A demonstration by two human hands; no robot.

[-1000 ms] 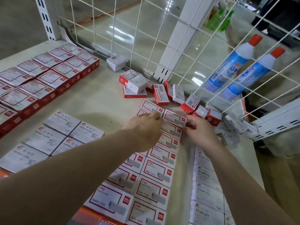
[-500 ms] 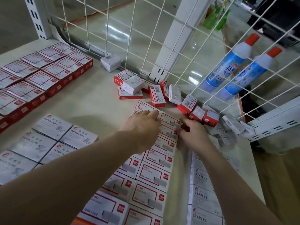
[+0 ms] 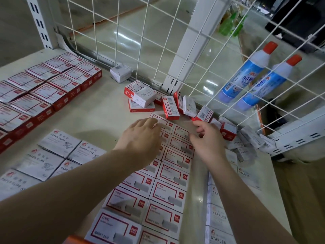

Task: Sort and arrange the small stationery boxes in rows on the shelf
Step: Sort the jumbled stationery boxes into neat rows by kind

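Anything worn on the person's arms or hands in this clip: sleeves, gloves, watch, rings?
Nothing worn shows. Both forearms are bare right to the frame edge, with no sleeves visible. The left hand and right hand carry no gloves, watch, bracelet or visible rings.

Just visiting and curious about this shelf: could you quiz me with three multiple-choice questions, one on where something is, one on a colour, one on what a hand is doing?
1. Where do the paper-clip boxes lie?
A. left of the arms
B. beyond the grid

2. What colour are the caps of the blue bottles?
A. green
B. orange-red

3. What is the left hand doing?
A. resting flat on the red-bordered staple boxes
B. lifting a bottle

Answers: 1 A, they sit at lower left. 2 B, both caps show it. 3 A, its fingers lie on the far end of the rows.
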